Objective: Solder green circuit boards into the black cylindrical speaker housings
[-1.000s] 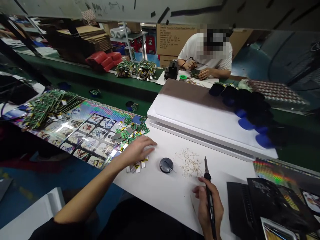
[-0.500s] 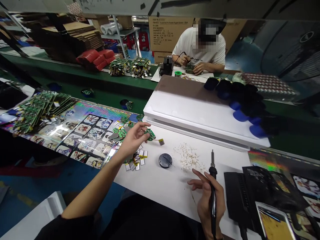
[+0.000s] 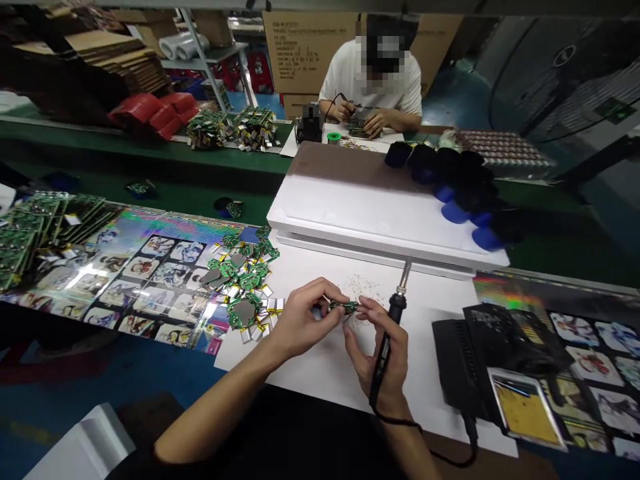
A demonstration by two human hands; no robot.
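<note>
My left hand (image 3: 300, 321) pinches a small green circuit board (image 3: 344, 307) above the white work sheet (image 3: 320, 363). My right hand (image 3: 376, 347) grips a soldering iron (image 3: 391, 319), tip pointing up and away, while its fingertips also touch the right end of the board. A pile of small green boards with silver battery cells (image 3: 245, 293) lies just left of my left hand. Pale wire clippings (image 3: 361, 285) are scattered behind the board.
A black soldering station (image 3: 480, 353) sits at right with a cord running to the iron. A white foam slab (image 3: 375, 213) lies beyond. Stacked green panels (image 3: 30, 227) rest far left on glossy picture sheets. Another person solders across the green conveyor.
My left hand lifted a board from the pile and carried it right to the middle. My right hand moved in to meet it, and the iron swung upright. The view shifted down.
</note>
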